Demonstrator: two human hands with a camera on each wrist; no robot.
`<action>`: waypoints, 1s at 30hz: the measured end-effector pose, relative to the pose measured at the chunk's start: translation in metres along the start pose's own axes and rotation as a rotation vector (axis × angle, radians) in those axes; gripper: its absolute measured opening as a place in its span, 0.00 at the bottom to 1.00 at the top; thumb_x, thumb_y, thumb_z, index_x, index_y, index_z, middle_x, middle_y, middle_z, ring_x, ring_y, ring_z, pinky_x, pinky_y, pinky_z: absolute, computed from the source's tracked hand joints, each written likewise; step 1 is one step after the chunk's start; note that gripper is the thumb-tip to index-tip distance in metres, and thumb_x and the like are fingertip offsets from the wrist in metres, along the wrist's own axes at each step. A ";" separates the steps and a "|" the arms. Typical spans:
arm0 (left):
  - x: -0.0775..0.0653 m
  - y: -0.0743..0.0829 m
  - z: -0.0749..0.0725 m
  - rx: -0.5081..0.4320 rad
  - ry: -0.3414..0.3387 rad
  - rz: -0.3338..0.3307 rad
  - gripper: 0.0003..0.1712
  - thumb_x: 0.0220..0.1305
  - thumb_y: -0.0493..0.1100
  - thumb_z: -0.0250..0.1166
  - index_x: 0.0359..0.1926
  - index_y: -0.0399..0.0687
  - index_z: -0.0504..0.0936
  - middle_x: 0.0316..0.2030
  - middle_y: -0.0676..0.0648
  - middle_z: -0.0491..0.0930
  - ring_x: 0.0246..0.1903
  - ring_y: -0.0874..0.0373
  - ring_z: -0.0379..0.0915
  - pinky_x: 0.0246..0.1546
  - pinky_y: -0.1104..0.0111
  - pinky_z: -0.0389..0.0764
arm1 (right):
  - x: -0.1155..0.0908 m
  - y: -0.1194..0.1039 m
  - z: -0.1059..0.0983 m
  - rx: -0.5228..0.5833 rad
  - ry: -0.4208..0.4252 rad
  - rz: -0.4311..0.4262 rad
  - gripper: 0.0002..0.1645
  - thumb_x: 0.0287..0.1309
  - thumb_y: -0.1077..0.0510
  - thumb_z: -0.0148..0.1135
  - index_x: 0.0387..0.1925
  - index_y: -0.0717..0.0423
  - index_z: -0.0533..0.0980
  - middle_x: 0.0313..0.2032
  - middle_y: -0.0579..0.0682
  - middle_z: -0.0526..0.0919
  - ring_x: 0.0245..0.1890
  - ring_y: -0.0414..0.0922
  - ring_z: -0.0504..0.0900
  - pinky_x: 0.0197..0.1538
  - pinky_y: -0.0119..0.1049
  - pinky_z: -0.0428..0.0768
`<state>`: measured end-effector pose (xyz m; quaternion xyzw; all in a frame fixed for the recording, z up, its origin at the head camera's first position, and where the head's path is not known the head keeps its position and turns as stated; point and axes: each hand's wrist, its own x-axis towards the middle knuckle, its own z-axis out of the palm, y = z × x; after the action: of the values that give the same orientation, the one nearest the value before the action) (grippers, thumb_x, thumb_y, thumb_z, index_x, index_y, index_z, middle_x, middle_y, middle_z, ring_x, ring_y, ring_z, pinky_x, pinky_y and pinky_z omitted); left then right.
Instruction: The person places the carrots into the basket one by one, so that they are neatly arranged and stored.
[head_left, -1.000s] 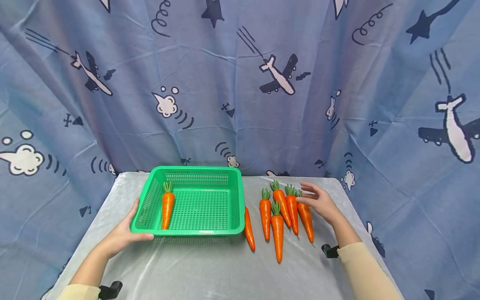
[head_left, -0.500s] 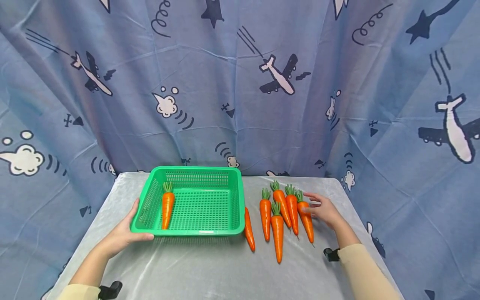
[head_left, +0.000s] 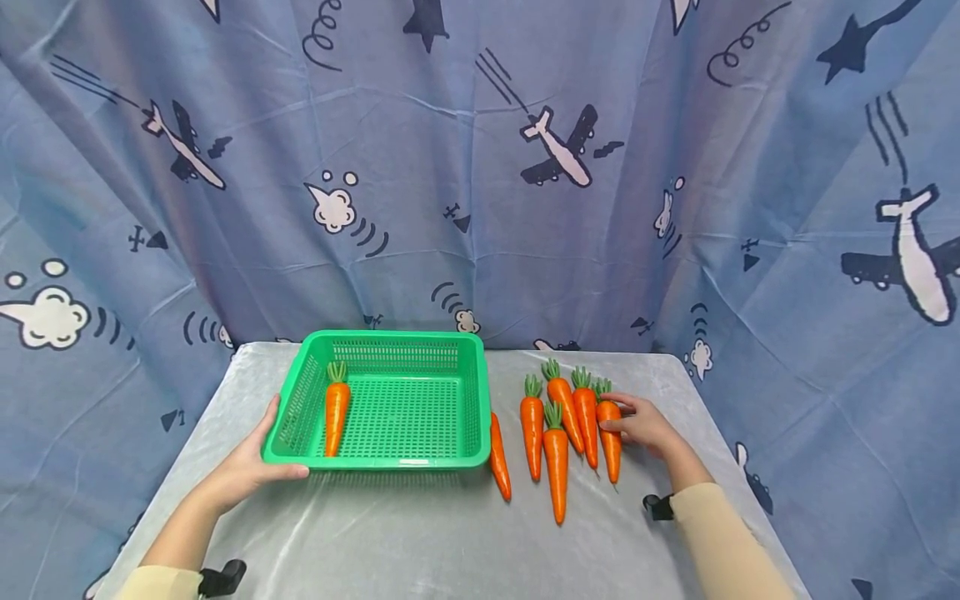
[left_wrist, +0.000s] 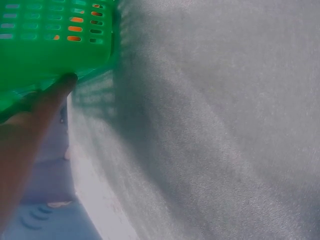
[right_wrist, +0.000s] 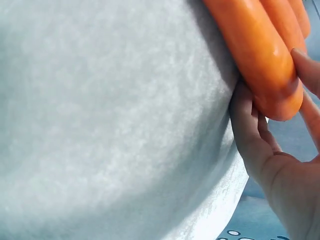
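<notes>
My left hand point(head_left: 243, 473) holds the green plastic basket point(head_left: 397, 464) by its near left corner, thumb along the front rim and fingers on the left side. One carrot point(head_left: 337, 419) with a short green top lies inside the basket, at its left. At the right, my right hand point(head_left: 648, 427) grips the rightmost carrot point(head_left: 611, 446) near its green top. The right wrist view shows thumb and fingers on either side of that carrot's thick end point(right_wrist: 272, 85).
Left of the gripped carrot lie several more carrots point(head_left: 557, 475), close together. Another carrot point(head_left: 499, 458) rests against the basket's right side, partly hidden by it. A grey cloth covers the table point(head_left: 390, 542). A blue patterned curtain point(head_left: 420, 208) hangs behind and at both sides.
My right hand has come down onto the rightmost carrot and taken hold of it. The carrot's tip has shifted slightly left. My left hand and the basket have stayed in place.
</notes>
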<state>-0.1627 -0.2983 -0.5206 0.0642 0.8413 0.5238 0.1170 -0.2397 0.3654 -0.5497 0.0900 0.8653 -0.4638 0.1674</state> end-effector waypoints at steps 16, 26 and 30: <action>-0.001 0.003 0.001 0.004 0.006 0.000 0.77 0.53 0.40 0.78 0.79 0.67 0.23 0.80 0.34 0.31 0.75 0.34 0.39 0.68 0.71 0.60 | -0.012 -0.023 -0.017 0.142 0.044 -0.133 0.42 0.67 0.52 0.65 0.77 0.56 0.59 0.73 0.73 0.55 0.64 0.65 0.71 0.53 0.43 0.84; 0.000 0.005 0.001 0.006 -0.009 -0.013 0.77 0.53 0.40 0.78 0.79 0.67 0.22 0.80 0.35 0.29 0.75 0.34 0.37 0.71 0.46 0.54 | -0.018 -0.052 -0.013 0.172 0.048 -0.237 0.43 0.64 0.48 0.68 0.75 0.52 0.63 0.71 0.67 0.61 0.63 0.62 0.70 0.49 0.36 0.85; -0.001 0.006 0.001 0.006 -0.014 -0.017 0.77 0.54 0.40 0.77 0.79 0.67 0.22 0.79 0.34 0.29 0.75 0.33 0.37 0.70 0.48 0.56 | -0.021 -0.064 -0.010 0.186 0.030 -0.243 0.42 0.64 0.48 0.69 0.74 0.51 0.64 0.70 0.66 0.62 0.60 0.59 0.74 0.48 0.41 0.86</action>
<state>-0.1612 -0.2952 -0.5155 0.0614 0.8426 0.5196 0.1272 -0.2419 0.3379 -0.4875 0.0068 0.8255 -0.5575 0.0879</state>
